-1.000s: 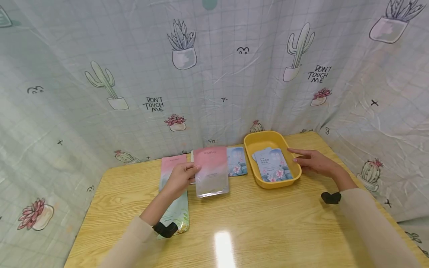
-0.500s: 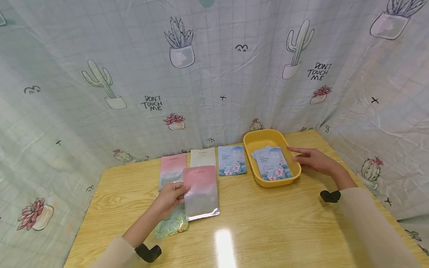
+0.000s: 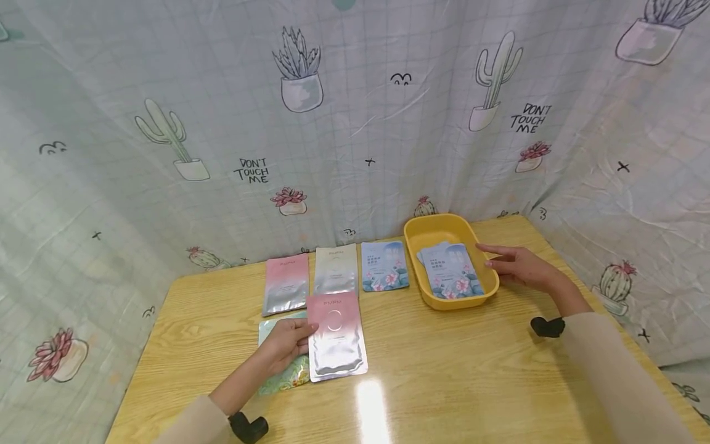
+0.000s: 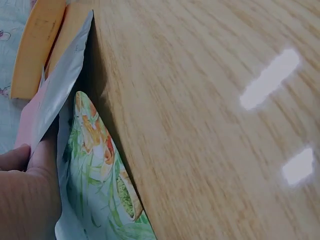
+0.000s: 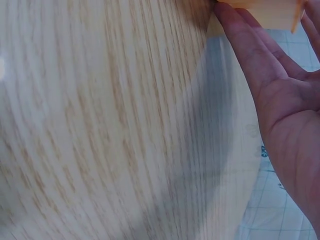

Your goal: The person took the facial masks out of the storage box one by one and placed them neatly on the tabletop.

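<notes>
My left hand [image 3: 286, 341] pinches the left edge of a pink-and-silver sheet mask packet [image 3: 335, 339] between thumb and fingers. That packet is tilted, its top overlapping a cream-and-silver packet [image 3: 336, 271] behind it. Partly under the left hand lies a green floral packet [image 3: 296, 376], whose printed corner [image 4: 100, 150] shows in the left wrist view. Another pink-and-silver packet [image 3: 285, 283] lies behind the hand. On the right, my right hand [image 3: 524, 269] touches the outer side of a yellow tray [image 3: 413, 246] with its fingers extended. Blue floral packets [image 3: 453, 271] lie inside the tray.
A single blue floral packet [image 3: 384, 265] lies just left of the tray, at the back of the wooden table [image 3: 444, 370]. A cactus-print curtain [image 3: 355, 123] hangs close behind the table's back edge and along both sides.
My left hand has brought the pink-and-silver packet toward the front and slightly left, uncovering the cream packet and the blue packet behind. The right hand stays at the tray.
</notes>
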A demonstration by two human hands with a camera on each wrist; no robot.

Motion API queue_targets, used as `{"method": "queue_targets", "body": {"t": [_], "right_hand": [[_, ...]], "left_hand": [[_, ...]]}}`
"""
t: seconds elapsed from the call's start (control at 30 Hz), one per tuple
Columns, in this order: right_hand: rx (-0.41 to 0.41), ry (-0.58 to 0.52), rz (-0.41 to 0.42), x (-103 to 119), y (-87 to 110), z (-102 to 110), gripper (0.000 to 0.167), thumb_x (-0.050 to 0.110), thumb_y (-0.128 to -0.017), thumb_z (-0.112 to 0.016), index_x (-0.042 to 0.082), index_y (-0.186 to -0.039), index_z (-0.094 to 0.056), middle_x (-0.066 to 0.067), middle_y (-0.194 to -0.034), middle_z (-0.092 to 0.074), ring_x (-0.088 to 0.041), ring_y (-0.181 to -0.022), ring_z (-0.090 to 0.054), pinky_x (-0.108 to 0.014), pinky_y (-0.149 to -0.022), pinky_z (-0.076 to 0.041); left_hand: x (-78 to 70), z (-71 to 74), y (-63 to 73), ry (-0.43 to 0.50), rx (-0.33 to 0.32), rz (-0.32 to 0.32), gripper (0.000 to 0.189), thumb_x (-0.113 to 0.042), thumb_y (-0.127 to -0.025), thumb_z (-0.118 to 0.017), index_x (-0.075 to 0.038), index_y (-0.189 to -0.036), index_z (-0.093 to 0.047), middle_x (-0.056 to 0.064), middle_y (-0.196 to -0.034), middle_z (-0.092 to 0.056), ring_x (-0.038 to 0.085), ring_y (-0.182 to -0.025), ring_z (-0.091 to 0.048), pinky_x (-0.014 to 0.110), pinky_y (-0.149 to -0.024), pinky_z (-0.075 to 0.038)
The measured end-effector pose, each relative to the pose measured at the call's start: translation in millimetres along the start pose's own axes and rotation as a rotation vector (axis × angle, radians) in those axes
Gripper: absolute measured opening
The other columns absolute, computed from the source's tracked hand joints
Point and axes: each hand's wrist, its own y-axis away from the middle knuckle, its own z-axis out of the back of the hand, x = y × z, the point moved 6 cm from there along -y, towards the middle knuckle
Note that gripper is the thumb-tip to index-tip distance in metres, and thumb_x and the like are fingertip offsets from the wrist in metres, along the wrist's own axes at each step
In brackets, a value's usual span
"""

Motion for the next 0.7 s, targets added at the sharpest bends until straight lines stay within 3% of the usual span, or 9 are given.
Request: {"method": "queue_targets", "body": {"t": [0.1, 0.3, 0.5, 0.6, 0.7], "right_hand": [[-0.014, 0.034, 0.013, 3.0, -1.3, 1.1, 0.067, 0.036, -0.102, -0.064, 0.014, -0.158, -0.037, -0.031, -0.151, -0.043, -0.029, -0.124, -0.061, -0.040, -0.094, -0.057], [-0.006, 0.031, -0.007, 3.6, -0.7, 0.1, 0.068, 0.036, -0.101, -0.064, 0.014, -0.159, -0.035, -0.032, -0.152, -0.042, -0.040, -0.130, -0.055, -0.043, -0.096, -0.056], [-0.005, 0.017, -0.008, 1.9, -0.6, -0.5, 0.068, 0.036, -0.101, -0.064, 0.014, -0.159, -0.035, -0.032, -0.153, -0.040, -0.040, -0.130, -0.055, -0.043, -0.096, -0.056], [0.000, 0.003, -0.011, 1.2, -1.4, -0.7, 0.068, 0.035, -0.101, -0.064, 0.014, -0.159, -0.034, -0.031, -0.154, -0.040, -0.036, -0.129, -0.057, -0.042, -0.096, -0.056], [-0.003, 0.000, -0.014, 0.5, -1.8, -0.6, 0.068, 0.035, -0.101, -0.065, 0.014, -0.159, -0.035, -0.031, -0.152, -0.041, -0.032, -0.126, -0.059, -0.041, -0.095, -0.057]], "left_hand": [[4.2, -0.1, -2.2, 0.012, -0.013, 0.003, 0.023, -0.002, -0.105, -0.054, -0.004, -0.081, -0.056, 0.000, -0.077, -0.052, 0.006, -0.065, -0.047, 0.020, -0.060, -0.050], [7.3, 1.4, -3.2, 0.026, -0.016, 0.011, 0.013, -0.001, -0.104, -0.053, 0.005, -0.097, -0.062, 0.000, -0.078, -0.053, 0.004, -0.065, -0.046, 0.018, -0.059, -0.050], [6.0, -0.5, -0.8, 0.022, 0.016, 0.004, 0.022, -0.002, -0.105, -0.053, 0.018, -0.115, -0.056, 0.004, -0.085, -0.060, 0.006, -0.074, -0.059, 0.021, -0.069, -0.058], [5.6, 0.0, 0.2, 0.003, 0.004, 0.005, 0.030, -0.001, -0.105, -0.053, 0.022, -0.124, -0.052, 0.004, -0.084, -0.060, 0.005, -0.073, -0.057, 0.020, -0.068, -0.057], [7.3, 2.1, -0.4, -0.025, -0.005, 0.011, 0.030, -0.001, -0.104, -0.054, 0.022, -0.124, -0.053, 0.003, -0.084, -0.060, 0.005, -0.072, -0.055, 0.020, -0.068, -0.057]]}}
